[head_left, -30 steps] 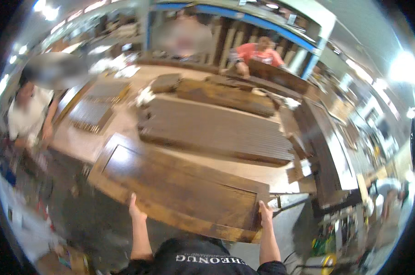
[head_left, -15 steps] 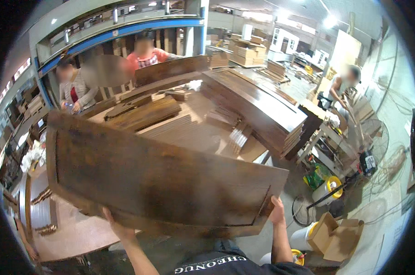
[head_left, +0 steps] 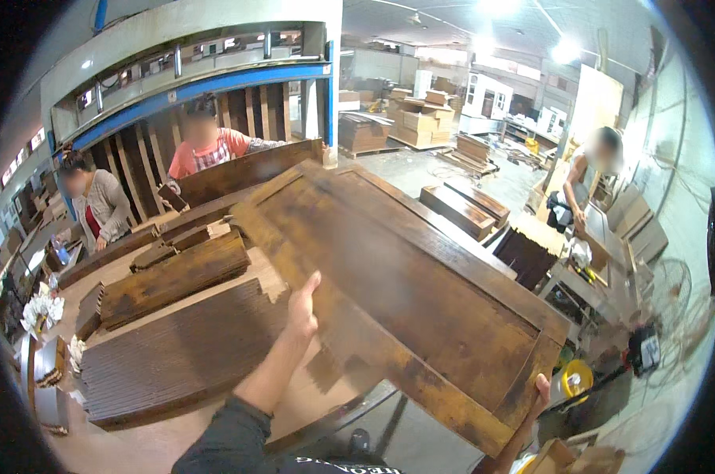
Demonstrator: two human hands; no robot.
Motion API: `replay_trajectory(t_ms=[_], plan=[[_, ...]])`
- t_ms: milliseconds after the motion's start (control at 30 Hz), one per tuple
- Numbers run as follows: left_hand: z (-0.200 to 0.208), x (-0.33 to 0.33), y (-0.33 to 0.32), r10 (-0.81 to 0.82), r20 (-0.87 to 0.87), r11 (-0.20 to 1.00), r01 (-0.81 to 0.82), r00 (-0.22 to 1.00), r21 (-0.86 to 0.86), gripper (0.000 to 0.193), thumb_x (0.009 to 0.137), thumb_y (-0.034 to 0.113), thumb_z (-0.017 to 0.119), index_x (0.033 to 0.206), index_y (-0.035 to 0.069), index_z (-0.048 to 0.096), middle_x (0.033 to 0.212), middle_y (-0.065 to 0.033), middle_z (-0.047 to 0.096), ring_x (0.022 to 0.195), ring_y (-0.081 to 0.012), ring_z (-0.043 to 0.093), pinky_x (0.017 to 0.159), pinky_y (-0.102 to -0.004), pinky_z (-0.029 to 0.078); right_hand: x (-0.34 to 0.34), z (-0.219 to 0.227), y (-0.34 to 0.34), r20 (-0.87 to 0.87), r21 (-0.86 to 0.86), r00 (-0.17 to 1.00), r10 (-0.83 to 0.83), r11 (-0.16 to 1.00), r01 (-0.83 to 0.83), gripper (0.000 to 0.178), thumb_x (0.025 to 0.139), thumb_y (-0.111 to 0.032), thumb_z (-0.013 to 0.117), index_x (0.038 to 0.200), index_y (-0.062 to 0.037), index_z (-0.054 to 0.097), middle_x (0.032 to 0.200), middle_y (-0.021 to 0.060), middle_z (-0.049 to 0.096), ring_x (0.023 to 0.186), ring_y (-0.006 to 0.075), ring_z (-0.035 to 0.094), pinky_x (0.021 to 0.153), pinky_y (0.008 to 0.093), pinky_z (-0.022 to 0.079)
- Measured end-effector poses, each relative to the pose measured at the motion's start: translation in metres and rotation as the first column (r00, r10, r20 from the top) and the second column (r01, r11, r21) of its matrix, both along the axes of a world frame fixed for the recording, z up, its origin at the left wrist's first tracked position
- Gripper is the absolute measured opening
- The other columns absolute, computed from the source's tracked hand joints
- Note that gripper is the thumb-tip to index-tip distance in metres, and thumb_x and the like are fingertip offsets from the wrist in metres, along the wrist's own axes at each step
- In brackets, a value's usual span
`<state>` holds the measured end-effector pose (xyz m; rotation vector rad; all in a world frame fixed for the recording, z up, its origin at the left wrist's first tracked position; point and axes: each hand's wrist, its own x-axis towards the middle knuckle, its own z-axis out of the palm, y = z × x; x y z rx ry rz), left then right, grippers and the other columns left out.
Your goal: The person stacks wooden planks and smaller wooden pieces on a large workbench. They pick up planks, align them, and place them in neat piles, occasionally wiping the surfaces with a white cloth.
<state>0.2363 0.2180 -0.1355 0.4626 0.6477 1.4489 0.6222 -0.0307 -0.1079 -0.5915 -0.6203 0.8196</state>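
Two hands carry one large stained wooden panel [head_left: 405, 292], tilted up off the worktable [head_left: 294, 403], running from eleven o'clock down to five o'clock. At seven o'clock the left hand [head_left: 302, 304] lies against the panel's near long edge, thumb raised, fingers bent round the underside. At five o'clock the right hand [head_left: 537, 395] clasps the low corner, fingers curled over the end rail. Stacks of dark boards [head_left: 176, 272] lie at nine o'clock; a person in a red shirt [head_left: 207, 150] stands at eleven.

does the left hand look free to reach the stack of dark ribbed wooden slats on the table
Probably not as things stand: the left hand is pressed against the edge of the large brown framed wooden panel, sharing its weight with the right hand. The stack of dark ribbed wooden slats lies just below it, unobstructed.
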Motion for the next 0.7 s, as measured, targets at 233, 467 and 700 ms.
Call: replay_trajectory(t_ms=[233,467,700], plan=[[0.035,0.078,0.158,0.330,-0.508,0.944,-0.274,0.796,0.184,0.054,0.075,0.029,0.074,0.108,-0.007,0.051,0.099,-0.0140,0.061,0.088,-0.0219,0.060,0.080,-0.0376,0.050,0.082,-0.049,0.170,0.161,-0.224,0.970,-0.184,0.950,0.218,0.066,0.084,-0.016,0.052,0.142,-0.0038,0.022,0.106,0.0095,0.058,0.088,0.0180,0.057,0.076,0.0298,0.047],[-0.082,0.147,0.203,0.546,-0.481,0.831,-0.370,0.686,0.415,0.073,0.079,0.027,0.068,0.134,-0.004,0.030,0.129,-0.0220,0.048,0.119,-0.0299,0.046,0.101,-0.0382,0.034,0.037,-0.080,0.235,0.171,-0.106,0.973,-0.155,0.979,0.174,0.069,0.091,-0.028,0.042,0.147,-0.0082,0.008,0.146,0.0165,0.021,0.127,0.0309,0.032,0.105,0.0414,0.028],[-0.098,0.147,0.213,0.471,-0.782,0.878,-0.304,0.407,0.370,0.090,0.079,0.046,0.061,0.143,0.002,0.016,0.136,-0.0281,0.035,0.127,-0.0412,0.033,0.105,-0.0454,0.027,0.050,-0.100,0.240,0.267,-0.161,0.945,-0.189,0.958,0.237,0.067,0.093,-0.032,0.042,0.147,-0.0065,0.011,0.147,0.0163,0.020,0.129,0.0308,0.030,0.106,0.0410,0.027]])
